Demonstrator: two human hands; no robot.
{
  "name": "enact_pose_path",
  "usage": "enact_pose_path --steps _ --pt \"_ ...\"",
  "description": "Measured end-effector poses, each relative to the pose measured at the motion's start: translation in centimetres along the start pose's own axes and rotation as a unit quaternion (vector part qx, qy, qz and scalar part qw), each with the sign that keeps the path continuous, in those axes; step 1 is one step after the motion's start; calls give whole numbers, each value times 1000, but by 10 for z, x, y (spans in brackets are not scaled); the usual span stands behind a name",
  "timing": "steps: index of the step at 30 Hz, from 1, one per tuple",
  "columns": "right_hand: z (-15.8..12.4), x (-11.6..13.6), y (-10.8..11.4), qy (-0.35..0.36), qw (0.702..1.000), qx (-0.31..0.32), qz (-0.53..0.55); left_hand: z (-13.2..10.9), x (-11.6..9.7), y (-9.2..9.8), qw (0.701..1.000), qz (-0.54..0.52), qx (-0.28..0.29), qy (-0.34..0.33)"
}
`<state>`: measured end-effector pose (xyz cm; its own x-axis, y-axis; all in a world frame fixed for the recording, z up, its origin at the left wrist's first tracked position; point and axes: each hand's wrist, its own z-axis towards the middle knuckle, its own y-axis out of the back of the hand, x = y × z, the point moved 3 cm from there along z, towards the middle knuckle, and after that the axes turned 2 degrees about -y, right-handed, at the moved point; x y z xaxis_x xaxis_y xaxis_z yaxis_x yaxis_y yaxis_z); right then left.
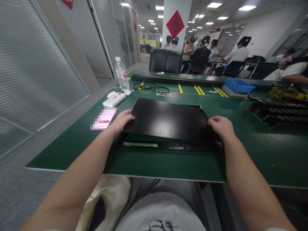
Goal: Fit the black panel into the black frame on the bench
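A flat black screen panel [166,117] lies tilted over a black frame [187,146], its near edge raised off the frame. A narrow green circuit board [140,145] shows along the frame's near side. My left hand [121,121] grips the panel's left edge, thumb on top and fingers partly hidden. At the right edge, where panel and frame meet, my right hand [221,126] is closed in a pinch. Whether the right fingers also hold the frame is hard to make out.
On the green table [166,166], a phone [104,118], a white device [114,99] and a water bottle [122,75] stand at left. Behind the panel lies a black cable [151,86]. Right: a blue bin [239,86] and stacked black parts [274,112]. Several people sit beyond.
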<state>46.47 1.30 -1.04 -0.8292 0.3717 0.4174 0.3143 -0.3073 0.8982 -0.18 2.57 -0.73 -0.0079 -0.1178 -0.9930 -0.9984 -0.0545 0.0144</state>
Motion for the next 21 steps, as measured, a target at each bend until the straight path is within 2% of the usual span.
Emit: enact_pose_path --steps 21 --pt "-2 2 2 -9 1000 8 -9 -1 -3 -1 1000 12 -3 2"
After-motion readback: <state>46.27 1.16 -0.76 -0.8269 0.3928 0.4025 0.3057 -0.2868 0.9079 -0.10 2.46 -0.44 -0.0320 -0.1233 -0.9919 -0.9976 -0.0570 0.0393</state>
